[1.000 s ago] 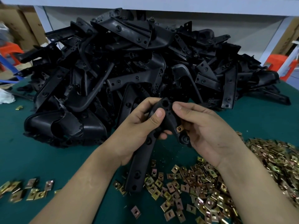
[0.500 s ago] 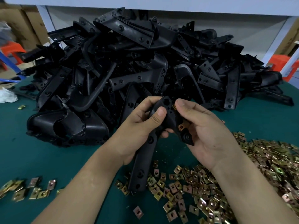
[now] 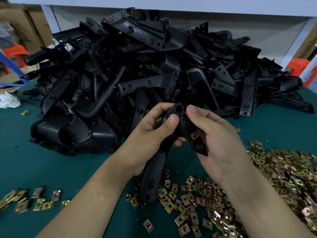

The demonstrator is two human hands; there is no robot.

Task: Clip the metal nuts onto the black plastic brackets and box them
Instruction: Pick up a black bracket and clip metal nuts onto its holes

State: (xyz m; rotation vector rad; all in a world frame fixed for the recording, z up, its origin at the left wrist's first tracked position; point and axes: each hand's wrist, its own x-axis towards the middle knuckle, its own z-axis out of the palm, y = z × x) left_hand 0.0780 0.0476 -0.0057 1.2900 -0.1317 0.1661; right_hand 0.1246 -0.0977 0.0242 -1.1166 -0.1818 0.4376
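Step in hand, as judged: seating a clip nut [image 3: 194, 135] on the short arm of one bracket [image 3: 182, 127]. The left hand [image 3: 149, 134] grips the bracket at its bend, fingers curled behind and thumb [image 3: 170, 122] pressed flat on the front face. The long leg hangs down past the wrist to just above the loose nuts [image 3: 257, 177]. The right hand [image 3: 221, 143] is closed round the short arm, with one fingertip [image 3: 193, 109] at the top edge beside the large hole. The nut shows as a brass corner at the arm's edge against the right palm. Whether it is fully home cannot be told; the palm hides its far side. A second brassy glint sits under that fingertip, too small to identify. To do this well: keep the left grip rigid as the anvil. Push the nut square along the edge so both leaves straddle the plastic. Stop only when the nut's hole sits over the bracket's screw hole. A skewed push would likely spring the clip or leave it half-seated. Check each remaining hole on the arm before release. Unworked stock is the bracket pile [image 3: 154, 66] behind the hands, on the green table [image 3: 51, 160]. A small group of nuts [image 3: 39, 198] lies at near left. No box is in view, so boxing is not yet possible from here.
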